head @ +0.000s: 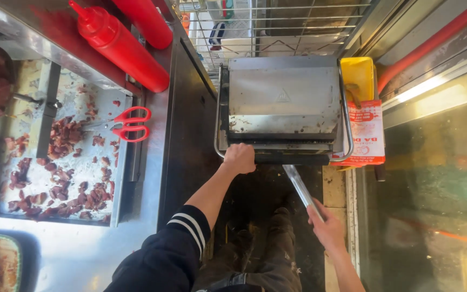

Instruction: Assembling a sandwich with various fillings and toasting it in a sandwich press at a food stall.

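Steel press handle [293, 158] in left hand [240, 158] grip, right hand [328, 227] clamped on tongs [302, 189] below its front edge

Black sleeve [168, 254] — white-striped cuff (left arm) — dark trousers [266, 254].

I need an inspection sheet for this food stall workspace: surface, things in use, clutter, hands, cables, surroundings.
Surface: steel counter, greasy, with meat scraps.
Things in use: closed grey metal contact grill with a black front handle; long metal tongs.
Clutter: red-handled scissors on the meat tray; two red squeeze bottles.
Hands: left hand grips the grill handle; right hand holds the tongs.
Cables: nothing seen.
Surroundings: yellow container, red-and-white paper bag, wire rack behind the grill.
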